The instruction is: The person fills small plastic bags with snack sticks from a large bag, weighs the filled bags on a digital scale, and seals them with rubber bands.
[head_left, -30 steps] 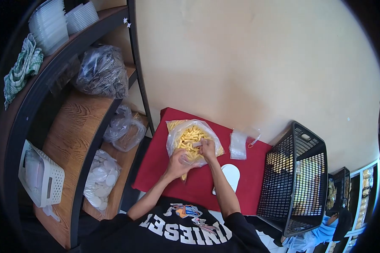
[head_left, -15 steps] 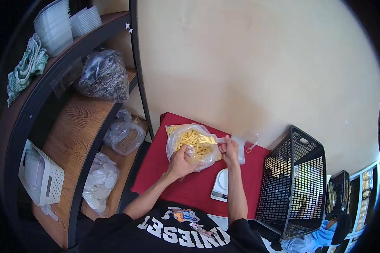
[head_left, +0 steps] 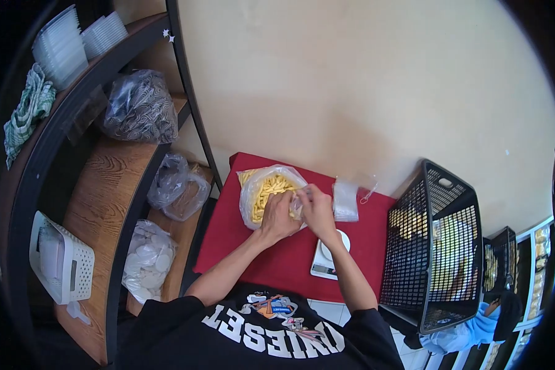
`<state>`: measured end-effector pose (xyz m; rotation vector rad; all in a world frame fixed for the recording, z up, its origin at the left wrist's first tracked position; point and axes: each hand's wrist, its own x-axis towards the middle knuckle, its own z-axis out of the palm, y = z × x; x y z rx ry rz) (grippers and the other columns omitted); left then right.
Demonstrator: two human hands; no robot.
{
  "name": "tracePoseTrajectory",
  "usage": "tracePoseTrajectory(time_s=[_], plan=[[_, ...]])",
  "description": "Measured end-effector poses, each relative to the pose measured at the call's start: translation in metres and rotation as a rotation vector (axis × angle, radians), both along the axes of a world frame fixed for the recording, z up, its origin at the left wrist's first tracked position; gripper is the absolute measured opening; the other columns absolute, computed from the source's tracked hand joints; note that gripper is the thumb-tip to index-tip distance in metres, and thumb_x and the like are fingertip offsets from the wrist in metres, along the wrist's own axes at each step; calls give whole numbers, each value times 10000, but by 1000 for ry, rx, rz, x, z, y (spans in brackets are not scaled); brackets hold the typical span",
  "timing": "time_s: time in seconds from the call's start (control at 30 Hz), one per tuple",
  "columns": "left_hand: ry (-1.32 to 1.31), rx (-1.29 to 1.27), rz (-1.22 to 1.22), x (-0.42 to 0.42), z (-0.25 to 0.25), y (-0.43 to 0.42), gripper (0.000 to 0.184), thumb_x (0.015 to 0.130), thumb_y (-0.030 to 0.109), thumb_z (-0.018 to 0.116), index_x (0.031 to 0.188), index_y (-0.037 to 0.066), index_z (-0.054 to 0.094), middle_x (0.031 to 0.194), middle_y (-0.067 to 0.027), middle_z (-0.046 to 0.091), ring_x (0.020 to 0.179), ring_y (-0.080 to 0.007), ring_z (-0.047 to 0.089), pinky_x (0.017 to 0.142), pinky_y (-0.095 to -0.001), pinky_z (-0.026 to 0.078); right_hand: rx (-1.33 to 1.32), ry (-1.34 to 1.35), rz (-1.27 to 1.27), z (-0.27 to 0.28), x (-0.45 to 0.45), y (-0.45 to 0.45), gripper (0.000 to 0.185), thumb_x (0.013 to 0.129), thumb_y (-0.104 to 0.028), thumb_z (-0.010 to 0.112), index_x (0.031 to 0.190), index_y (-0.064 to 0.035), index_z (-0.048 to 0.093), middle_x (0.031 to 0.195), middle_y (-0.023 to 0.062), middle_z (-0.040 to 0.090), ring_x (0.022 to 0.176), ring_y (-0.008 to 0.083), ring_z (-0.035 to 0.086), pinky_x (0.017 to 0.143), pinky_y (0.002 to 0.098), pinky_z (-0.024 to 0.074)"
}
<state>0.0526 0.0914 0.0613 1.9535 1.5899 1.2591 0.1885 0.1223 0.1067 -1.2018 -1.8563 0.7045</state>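
A large clear plastic bag of yellow stick-shaped snacks lies open on the red-covered table. My left hand is over its near right side, fingers curled on a small clear bag that is partly hidden. My right hand is closed beside it, knuckles up, above the big bag's right edge. A clear scoop seems to be in it, mostly hidden by the fingers. Under my right forearm sits a white digital scale.
Flat clear bags lie right of my hands. A black crate with packed goods stands at the table's right. Shelves at left hold a white basket and bagged goods. A person in blue is at lower right.
My right hand has moved left and turned over, bringing the scoop of yellow sticks to my left hand. My left hand has shifted slightly right and up.
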Motion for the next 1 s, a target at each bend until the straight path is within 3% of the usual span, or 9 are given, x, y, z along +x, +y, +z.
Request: tracePoseTrajectory(time_s=[0.17, 0.4, 0.53, 0.6, 0.63, 0.7, 0.8, 0.9, 1.0], plan=[[-260, -27, -84, -3, -5, -3, 504, 716, 179, 866, 1099, 4, 588, 983, -221, 678, 954, -401, 671, 840, -461, 523, 63, -64, 157, 30, -1, -2, 175, 999, -143, 635, 1010, 32, 634, 657, 216, 626, 562, 308, 635, 554, 392, 474], [-293, -69, -173, -25, 10, 5, 681, 720, 332, 936, 1196, 6, 575, 1055, -137, 659, 999, -272, 662, 896, -389, 532, 152, -5, 152, 86, 5, -14, 125, 1008, -111, 609, 1036, 10, 594, 763, 236, 655, 701, 416, 661, 610, 438, 494], [-301, -90, -381, -35, 15, 9, 707, 735, 334, 927, 1254, 11, 573, 1141, -127, 643, 1115, -240, 626, 992, -364, 490, 118, -33, 334, 70, -1, -9, 130, 1007, -113, 612, 1038, 12, 597, 756, 225, 656, 691, 374, 684, 605, 403, 495], [-359, -135, -389, -41, 13, 12, 696, 738, 322, 924, 1259, 19, 576, 1165, -125, 643, 1156, -230, 611, 1016, -360, 475, 85, 68, 148, 79, -3, -14, 123, 1003, -102, 613, 1033, 17, 607, 758, 210, 661, 696, 334, 705, 620, 393, 500], [-362, -146, -448, -45, 10, 17, 766, 742, 299, 923, 1339, 21, 531, 1221, -130, 631, 1207, -225, 590, 1066, -371, 443, 130, 79, 228, 67, -5, -10, 118, 1026, -101, 599, 1023, 11, 639, 665, 72, 605, 561, 94, 514, 528, 278, 399], [-355, -162, -512, -52, 8, 15, 840, 746, 277, 922, 1418, 23, 486, 1277, -136, 620, 1258, -221, 570, 1116, -381, 410, 93, 103, 232, 61, -1, -3, 123, 1020, -108, 610, 1030, 13, 626, 699, 101, 638, 601, 133, 586, 563, 299, 447], [-588, -477, -557, -69, 12, 9, 828, 800, 243, 860, 1475, 66, 413, 1185, -130, 608, 1164, -236, 588, 1043, -410, 443, 87, 207, 143, 45, 15, 21, 164, 1033, -139, 605, 1044, 24, 618, 738, 85, 668, 564, 134, 597, 562, 284, 479], [-1443, -703, -917, -78, -15, 4, 814, 784, 253, 756, 1497, 154, 374, 990, -91, 498, 896, -232, 519, 848, -412, 425, -219, 685, 9, 23, 29, 39, 297, 1044, -193, 595, 1172, 73, 621, 811, 82, 682, 483, 117, 562, 485, 259, 439], [-1818, -612, -1193, -71, -12, -14, 884, 726, 253, 745, 1503, 112, 348, 1032, -114, 493, 872, -237, 517, 852, -425, 420, -342, 339, 85, -31, 30, 42, 370, 1019, -202, 634, 1273, 65, 604, 863, 117, 708, 521, 140, 615, 504, 260, 469]])
